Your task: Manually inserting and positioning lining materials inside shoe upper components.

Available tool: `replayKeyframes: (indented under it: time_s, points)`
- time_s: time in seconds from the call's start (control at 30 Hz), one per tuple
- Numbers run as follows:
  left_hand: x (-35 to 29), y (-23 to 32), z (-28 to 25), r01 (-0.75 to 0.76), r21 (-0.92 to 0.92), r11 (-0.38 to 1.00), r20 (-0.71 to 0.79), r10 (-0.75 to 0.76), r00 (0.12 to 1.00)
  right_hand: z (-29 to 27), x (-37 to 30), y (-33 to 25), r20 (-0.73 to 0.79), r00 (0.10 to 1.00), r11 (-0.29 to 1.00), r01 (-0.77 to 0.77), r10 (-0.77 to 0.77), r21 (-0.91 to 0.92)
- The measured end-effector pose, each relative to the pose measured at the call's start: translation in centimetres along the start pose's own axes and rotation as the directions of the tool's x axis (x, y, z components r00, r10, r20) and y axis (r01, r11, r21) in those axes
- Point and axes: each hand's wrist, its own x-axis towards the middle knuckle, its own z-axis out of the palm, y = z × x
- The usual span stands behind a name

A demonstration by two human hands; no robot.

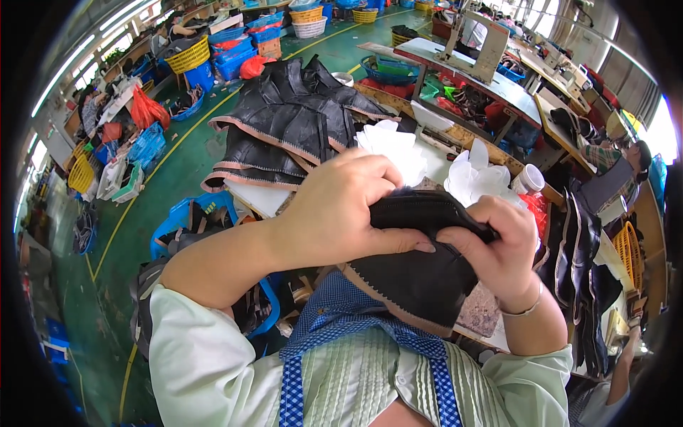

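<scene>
Both of my hands grip a black leather boot upper (420,277) in front of my chest. Its lower edge has a tan, zigzag-cut border and hangs down toward my apron. My left hand (348,206) pinches the top edge from the left, thumb laid across the near face. From the right, my right hand (501,245) clasps the same edge, its thumb close to the left one. The fingers behind the leather are hidden. Past my left hand, a pile of similar black uppers (284,117) with tan edges lies on the worktable (260,198).
White petal-shaped pieces lie in two stacks (391,146) (477,174), beside a white cup (528,179). More black uppers (580,256) hang at the right. A blue basket (181,213) stands by my left arm. A sewing machine (484,46) is farther off; another person (615,171) sits at right.
</scene>
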Motion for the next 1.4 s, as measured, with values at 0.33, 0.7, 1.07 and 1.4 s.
replayKeyframes:
  time_s: [0.33, 0.7, 1.07, 1.4]
  points:
    - [-0.1, -3.4, 0.6, 0.851, -0.361, 0.38, 0.879, -0.167, 0.447, -3.1, -4.9, 8.1, 0.556, 0.822, 0.985, -0.171, 0.125, 0.032]
    - [-5.0, -7.9, 6.4, -0.496, 0.241, 0.834, 0.213, 0.453, 0.866, 1.3, -11.5, 5.3, 0.434, 0.875, 0.649, 0.205, 0.214, -0.733]
    - [-8.6, -5.5, 7.1, 0.201, 0.003, 0.979, 0.728, -0.14, 0.671, 2.7, -18.7, 8.9, -0.341, 0.624, 0.475, -0.769, 0.703, -0.427]
    - [-7.5, -2.4, 20.8, 0.362, 0.045, 0.931, 0.521, -0.331, 0.787, 2.1, -18.3, 9.4, 0.24, 0.869, 0.89, -0.454, 0.432, 0.039]
